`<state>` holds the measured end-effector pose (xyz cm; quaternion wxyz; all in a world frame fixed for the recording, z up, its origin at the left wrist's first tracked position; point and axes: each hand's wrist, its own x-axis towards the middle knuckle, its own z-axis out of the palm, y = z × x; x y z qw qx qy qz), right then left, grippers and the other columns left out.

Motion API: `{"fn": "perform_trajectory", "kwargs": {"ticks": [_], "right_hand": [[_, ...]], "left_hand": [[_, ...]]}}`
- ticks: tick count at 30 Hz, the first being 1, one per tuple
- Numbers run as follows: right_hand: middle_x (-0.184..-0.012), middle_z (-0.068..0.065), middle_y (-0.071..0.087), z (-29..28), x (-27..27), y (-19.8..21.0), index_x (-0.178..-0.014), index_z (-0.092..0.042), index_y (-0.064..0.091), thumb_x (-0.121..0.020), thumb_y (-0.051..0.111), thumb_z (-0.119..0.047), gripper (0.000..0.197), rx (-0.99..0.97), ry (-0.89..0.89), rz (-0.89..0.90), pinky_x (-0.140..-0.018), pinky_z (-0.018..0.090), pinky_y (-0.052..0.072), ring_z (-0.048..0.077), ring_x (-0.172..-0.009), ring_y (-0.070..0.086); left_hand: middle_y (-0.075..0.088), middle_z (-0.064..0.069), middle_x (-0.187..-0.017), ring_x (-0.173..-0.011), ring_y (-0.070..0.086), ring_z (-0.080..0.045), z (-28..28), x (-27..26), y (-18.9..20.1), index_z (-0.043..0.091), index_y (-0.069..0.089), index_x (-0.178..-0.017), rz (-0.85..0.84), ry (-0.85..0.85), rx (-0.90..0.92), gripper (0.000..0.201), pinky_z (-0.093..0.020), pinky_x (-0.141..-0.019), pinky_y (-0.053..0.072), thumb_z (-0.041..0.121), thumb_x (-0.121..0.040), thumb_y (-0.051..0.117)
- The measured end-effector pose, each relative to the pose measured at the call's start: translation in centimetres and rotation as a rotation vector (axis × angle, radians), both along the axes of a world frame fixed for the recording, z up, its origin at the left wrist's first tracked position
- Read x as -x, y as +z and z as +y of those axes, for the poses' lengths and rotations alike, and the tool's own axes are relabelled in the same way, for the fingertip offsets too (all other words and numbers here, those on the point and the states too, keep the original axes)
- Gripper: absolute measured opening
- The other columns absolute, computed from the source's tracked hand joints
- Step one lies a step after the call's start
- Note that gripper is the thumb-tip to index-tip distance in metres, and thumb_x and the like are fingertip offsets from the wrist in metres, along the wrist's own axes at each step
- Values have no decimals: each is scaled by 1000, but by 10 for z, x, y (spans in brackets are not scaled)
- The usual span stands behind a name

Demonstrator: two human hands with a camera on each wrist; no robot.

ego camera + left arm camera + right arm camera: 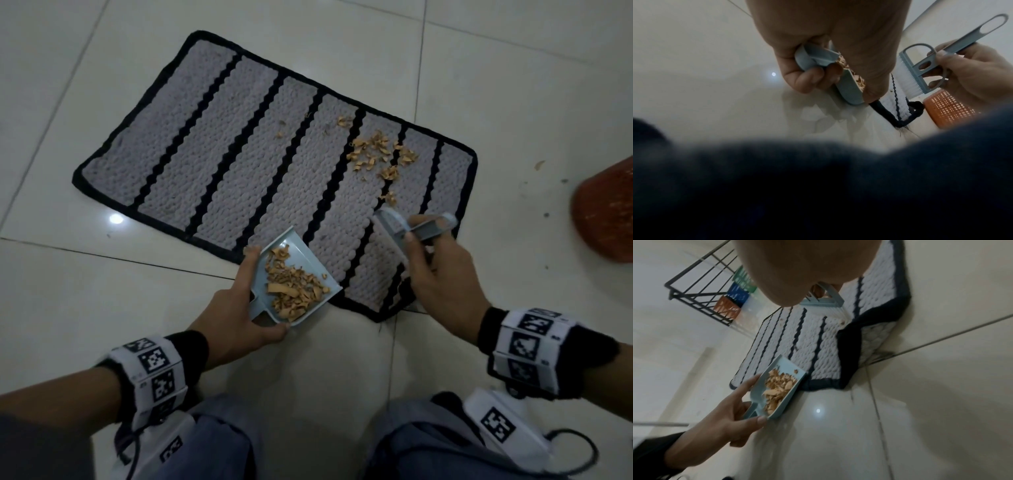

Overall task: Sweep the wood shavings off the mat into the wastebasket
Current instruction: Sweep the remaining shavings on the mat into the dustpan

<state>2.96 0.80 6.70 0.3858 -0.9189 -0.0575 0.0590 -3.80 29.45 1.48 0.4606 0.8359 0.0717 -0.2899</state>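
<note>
A grey mat [239, 154] with black stripes lies on the tiled floor. Loose wood shavings [376, 154] are scattered on its right part. My left hand [236, 308] grips a pale blue dustpan [301, 263] at the mat's near edge, with a heap of shavings [294, 291] in it. My right hand [442, 277] holds a blue hand brush [411, 226] above the mat's near right part, bristles [906, 81] pointing down. The orange mesh wastebasket [606, 219] stands on the floor to the right of the mat.
The mat's near right corner [851, 345] is folded over. A few shavings [539, 165] lie on the tiles near the basket. A black wire rack [701, 288] with coloured boxes stands beyond the mat's far end. My knees [219, 445] are just below the hands.
</note>
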Motion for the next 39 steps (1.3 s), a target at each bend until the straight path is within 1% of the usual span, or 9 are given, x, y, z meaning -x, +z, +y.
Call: {"fn": "perform_trajectory", "kwargs": {"ticks": [3,7,12,14,18,22,28,31,39], "right_hand": [[-76,4,58,-29,1,0,-112,-26,48,-103,44,-19,12,79,-56,-15,-56,24,40,10,-61,54],[-95,12,65,-55,3,-2,-116,-18,54,-102,47,-19,16,123,-78,11,-66,42,51,30,-75,61],[-105,-4,65,-58,-6,-4,-119,-18,61,-99,54,-22,22,101,-77,-1,-82,41,56,17,-90,64],[-104,2,69,-54,-15,-3,-120,-17,62,-99,55,-22,23,77,-122,-24,-82,42,56,19,-89,66],[-97,9,71,-37,-34,-3,-121,-18,61,-98,54,-20,25,24,-212,-7,-78,46,56,24,-83,67],[-90,17,69,-17,-32,-7,-124,-15,60,-99,50,-15,26,-31,-149,-9,-72,50,55,31,-76,64],[-93,0,60,-3,-27,-21,-128,-13,58,-100,46,-12,31,-56,-119,0,-63,10,38,2,-70,48],[-95,1,62,-3,-27,-19,-130,-13,58,-100,47,-13,32,-81,-165,21,-59,2,37,3,-66,51],[-110,1,68,6,-19,-10,-124,-21,57,-100,52,-19,24,-328,-204,126,-87,39,57,13,-100,66]], "left_hand": [[58,17,-114,-85,60,1,-5,-5,1,41,-8,-152,12,-38,2,124,-1,-68,43,34,-70,85],[57,18,-116,-95,62,-3,-15,-11,2,41,-10,-152,17,-73,24,125,-2,-74,43,33,-70,85],[46,33,-116,-87,50,24,-33,-33,4,40,-3,-151,-32,-56,47,120,5,-69,39,30,-71,86],[37,40,-113,-85,49,28,-41,-46,5,43,2,-146,-75,-44,38,114,8,-68,35,28,-71,86],[40,31,-114,-96,49,8,-55,-65,9,30,4,-154,-85,-45,-3,118,9,-64,32,26,-70,87],[34,41,-101,-75,44,23,-65,-69,11,29,9,-153,-57,-48,-30,114,7,-60,35,25,-70,87],[28,42,-101,-74,36,40,-71,-59,15,24,12,-153,-20,-90,-31,111,10,-60,30,20,-70,87],[28,41,-100,-73,40,32,-73,-57,16,24,7,-154,-15,-110,-40,115,9,-60,32,22,-71,87],[43,28,-108,-80,51,11,-73,-54,7,27,-1,-156,-5,-79,-11,122,3,-62,39,28,-71,86]]}}
